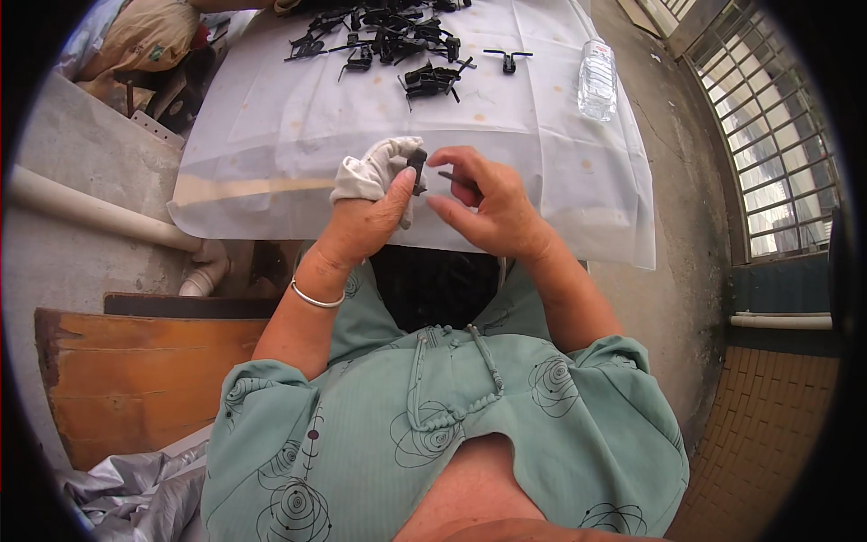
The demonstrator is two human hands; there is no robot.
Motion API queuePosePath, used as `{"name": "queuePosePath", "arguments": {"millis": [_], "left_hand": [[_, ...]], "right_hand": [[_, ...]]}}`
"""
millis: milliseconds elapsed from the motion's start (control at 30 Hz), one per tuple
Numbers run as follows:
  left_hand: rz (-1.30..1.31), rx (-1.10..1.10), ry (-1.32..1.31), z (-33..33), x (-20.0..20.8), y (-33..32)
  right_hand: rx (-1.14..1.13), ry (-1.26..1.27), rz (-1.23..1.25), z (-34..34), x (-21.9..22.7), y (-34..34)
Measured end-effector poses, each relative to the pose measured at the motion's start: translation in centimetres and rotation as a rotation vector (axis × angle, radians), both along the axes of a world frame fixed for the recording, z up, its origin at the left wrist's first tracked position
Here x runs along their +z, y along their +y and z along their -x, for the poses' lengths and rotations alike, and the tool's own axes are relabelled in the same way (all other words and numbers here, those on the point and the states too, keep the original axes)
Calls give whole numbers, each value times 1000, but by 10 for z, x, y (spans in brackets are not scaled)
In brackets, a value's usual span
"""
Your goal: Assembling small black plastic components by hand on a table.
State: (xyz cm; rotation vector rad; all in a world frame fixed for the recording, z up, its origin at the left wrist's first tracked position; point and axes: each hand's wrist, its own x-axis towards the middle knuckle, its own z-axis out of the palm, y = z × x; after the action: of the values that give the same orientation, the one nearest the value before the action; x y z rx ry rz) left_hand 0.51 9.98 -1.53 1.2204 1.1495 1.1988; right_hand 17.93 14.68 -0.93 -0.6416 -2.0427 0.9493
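Observation:
Over the near edge of the covered table, my left hand (375,212) is closed on a small black part (417,168), held upright between thumb and fingers. White cloth (372,172) covers the fingers of that hand; whether it is a glove or a loose rag I cannot tell. Just to the right, my right hand (492,200) has its thumb and index finger apart, facing the black part without touching it. A thin dark rod (454,179) sticks out from its curled fingers. Farther off lies a pile of black metal parts with thin bars (388,36).
A whitish plastic sheet (289,135) covers the table. One black part (508,61) lies apart from the pile, and a clear bottle (597,81) lies at the right edge. A pale pipe (108,212) and a wooden board (144,379) are on the left, a barred window (768,126) on the right.

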Motion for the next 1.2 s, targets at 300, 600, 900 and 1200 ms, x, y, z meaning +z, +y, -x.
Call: {"name": "queuePosePath", "arguments": {"millis": [300,600,900,1200], "left_hand": [[-129,71,16,-11,-3,-12],[-478,275,509,-14,-20,-8],[-455,263,496,-9,-26,-3],[-69,141,-3,-2,-3,-4]], "right_hand": [[-102,147,218,20,-16,8],[13,84,386,27,-38,2],[74,145,498,26,-27,2],[1,48,55,3,-31,12]]}}
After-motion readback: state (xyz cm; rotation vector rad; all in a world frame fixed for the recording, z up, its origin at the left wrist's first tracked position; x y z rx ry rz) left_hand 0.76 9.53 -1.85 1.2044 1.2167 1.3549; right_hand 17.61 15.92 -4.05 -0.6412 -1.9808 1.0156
